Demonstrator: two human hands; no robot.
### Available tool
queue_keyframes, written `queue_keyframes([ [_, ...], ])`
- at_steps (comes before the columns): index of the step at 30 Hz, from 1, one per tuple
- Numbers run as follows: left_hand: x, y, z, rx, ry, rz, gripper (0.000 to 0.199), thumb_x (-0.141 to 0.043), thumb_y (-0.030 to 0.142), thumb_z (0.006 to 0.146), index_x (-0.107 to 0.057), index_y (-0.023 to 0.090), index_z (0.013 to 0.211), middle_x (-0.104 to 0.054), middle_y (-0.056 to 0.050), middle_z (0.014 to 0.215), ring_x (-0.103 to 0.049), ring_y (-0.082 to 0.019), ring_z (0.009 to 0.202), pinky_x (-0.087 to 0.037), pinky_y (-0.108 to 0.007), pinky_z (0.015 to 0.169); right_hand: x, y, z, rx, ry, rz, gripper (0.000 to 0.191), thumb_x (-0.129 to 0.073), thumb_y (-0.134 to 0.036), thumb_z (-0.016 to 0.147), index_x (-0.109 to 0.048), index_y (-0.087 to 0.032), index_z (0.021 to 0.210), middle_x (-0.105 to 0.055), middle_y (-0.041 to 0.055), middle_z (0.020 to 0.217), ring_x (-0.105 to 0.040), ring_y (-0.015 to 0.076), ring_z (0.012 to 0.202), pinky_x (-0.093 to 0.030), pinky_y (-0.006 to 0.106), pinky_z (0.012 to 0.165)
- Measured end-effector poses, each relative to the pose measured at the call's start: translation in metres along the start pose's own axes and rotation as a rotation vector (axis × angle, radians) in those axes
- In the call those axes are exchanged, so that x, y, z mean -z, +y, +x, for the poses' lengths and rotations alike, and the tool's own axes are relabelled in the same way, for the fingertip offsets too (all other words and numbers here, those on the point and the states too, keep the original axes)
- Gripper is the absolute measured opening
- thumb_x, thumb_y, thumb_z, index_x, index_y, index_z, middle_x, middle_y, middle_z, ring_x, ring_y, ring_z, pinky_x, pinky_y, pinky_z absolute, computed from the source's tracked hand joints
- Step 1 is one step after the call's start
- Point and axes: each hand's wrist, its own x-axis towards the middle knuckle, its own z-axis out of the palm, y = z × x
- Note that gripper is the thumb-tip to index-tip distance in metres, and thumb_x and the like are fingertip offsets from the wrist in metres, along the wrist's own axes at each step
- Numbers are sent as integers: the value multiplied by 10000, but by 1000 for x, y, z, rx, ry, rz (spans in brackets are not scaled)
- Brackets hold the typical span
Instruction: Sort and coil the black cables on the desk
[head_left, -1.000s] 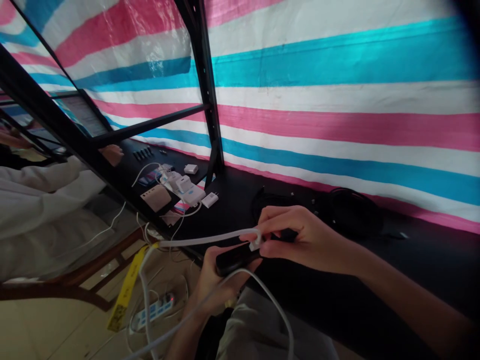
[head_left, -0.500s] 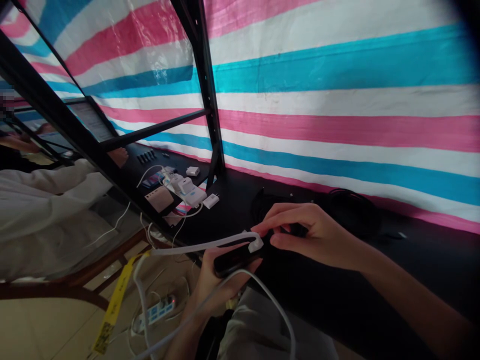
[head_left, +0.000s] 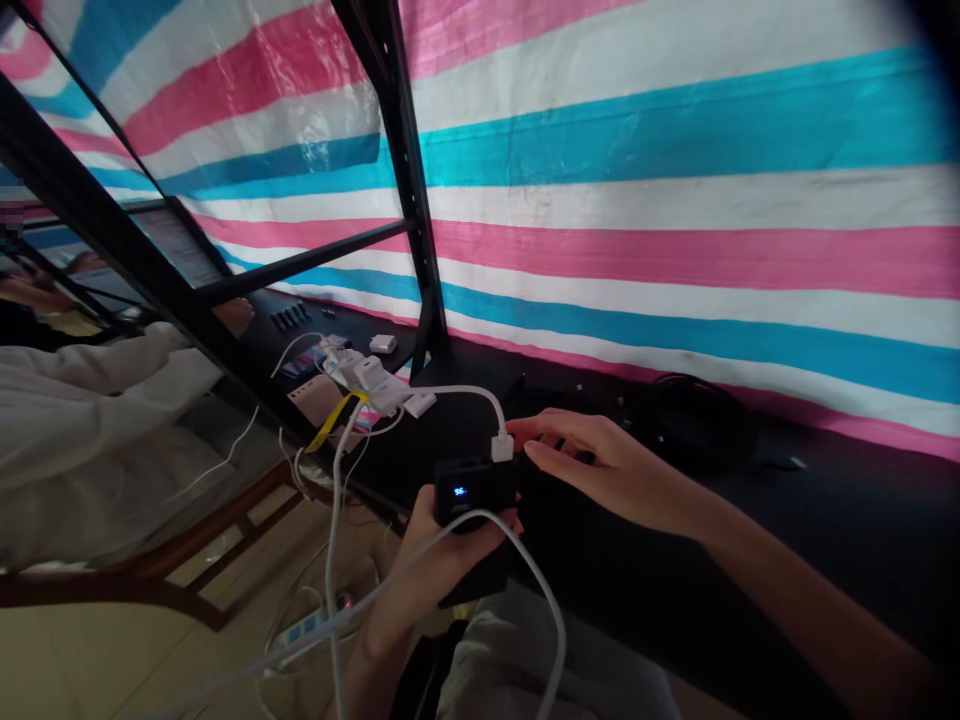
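My left hand [head_left: 439, 555] is wrapped around a black power bank [head_left: 472, 495] with a small lit display that seems to read 96. A white USB plug [head_left: 502, 447] stands in the top of the power bank, at its right corner. From it a white cable [head_left: 457, 391] arches left, with a yellow tag [head_left: 336, 422] on it. Beside the plug hovers my right hand [head_left: 581, 450], its thumb and fingers apart and holding nothing; whether a fingertip touches the plug I cannot tell. Another stretch of white cable passes in front of my left hand.
A white power strip [head_left: 386, 390] with chargers lies on the black table at the left, near a loose white charger [head_left: 420, 404]. Coiled black cables [head_left: 701, 420] rest by the striped sheet. Black frame posts [head_left: 409, 170] rise there. Another person's sleeve [head_left: 172, 375] shows at left.
The power bank has tilted upright, and its display has come into view, lit. The cable now arches away behind it, and the yellow tag has swung up. My right fingers have stayed near the plug.
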Motion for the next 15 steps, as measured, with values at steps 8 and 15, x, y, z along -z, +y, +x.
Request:
queue_keyframes([
  [8, 9, -18, 22, 48, 22, -182, 293, -783, 247, 606, -699, 118, 855, -707, -66, 734, -671, -200, 678, -535, -294, 677, -4, 24, -3, -131, 75, 80, 367, -517, -389, 875, -640, -176, 1147, -676, 79, 976, -621, 169, 806, -486, 299, 699],
  [15, 16, -40, 59, 247, 276, -668, 225, -629, 159, 790, -640, 160, 1015, -716, -51, 846, -692, -173, 791, -548, -285, 768, 0, 61, -29, -230, 146, 155, 438, -467, -450, 889, -612, -170, 1193, -674, 86, 934, -607, 167, 770, -499, 307, 684],
])
